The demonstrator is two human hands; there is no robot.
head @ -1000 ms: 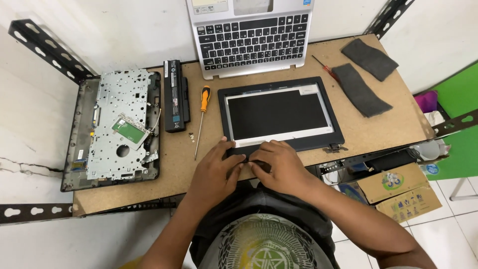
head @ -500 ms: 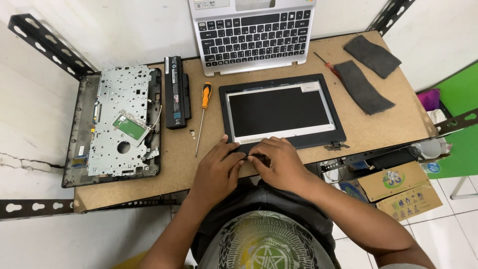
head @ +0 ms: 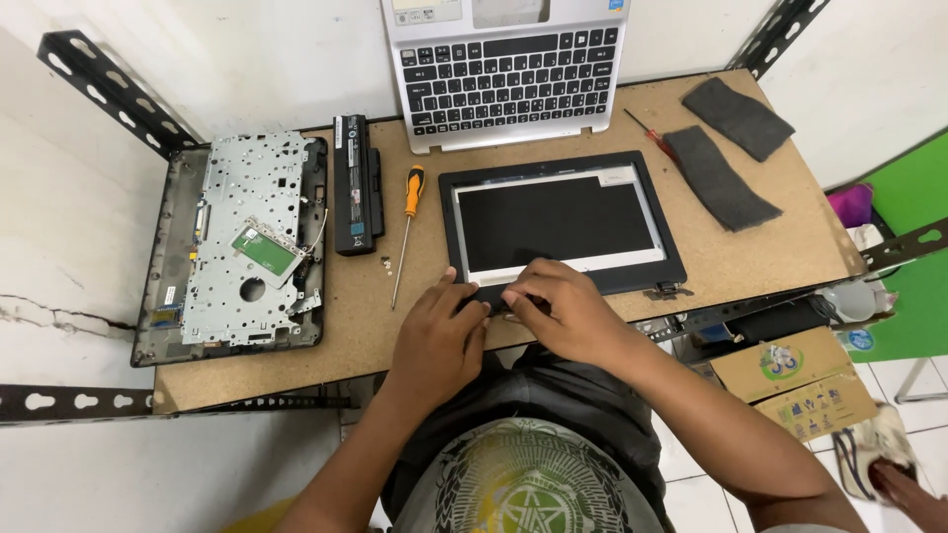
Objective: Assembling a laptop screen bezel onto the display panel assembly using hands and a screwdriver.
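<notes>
**Two hands working at the near edge of a laptop screen panel**

Seen from above, a person sits at a small brown workbench [head: 750, 257]. A laptop screen panel [head: 561, 219], with a black frame and dark glass, lies flat near the middle of the bench, a little towards the person's right.

Both hands meet at the near edge of the panel's frame. The left hand [head: 437, 341] rests at the near left corner, fingers curled down onto the frame with the thumb tucked towards the other hand. The right hand [head: 563, 314] lies just beside it, fingers bent and pressing on the bottom strip of the frame. The fingertips are bunched together, and I cannot tell whether they pinch anything small between them.

To the left of the panel lies a screwdriver [head: 406, 229] with an orange and black handle, tip pointing towards the person. Further left is a long black battery [head: 355, 184], and beyond it an opened laptop base [head: 237, 247] showing a silver metal plate. At the far edge sits a silver keyboard [head: 513, 71] with black keys. Two dark grey cloth pads [head: 726, 148] lie on the right side, with a thin red screwdriver [head: 652, 136] beside them.
</notes>
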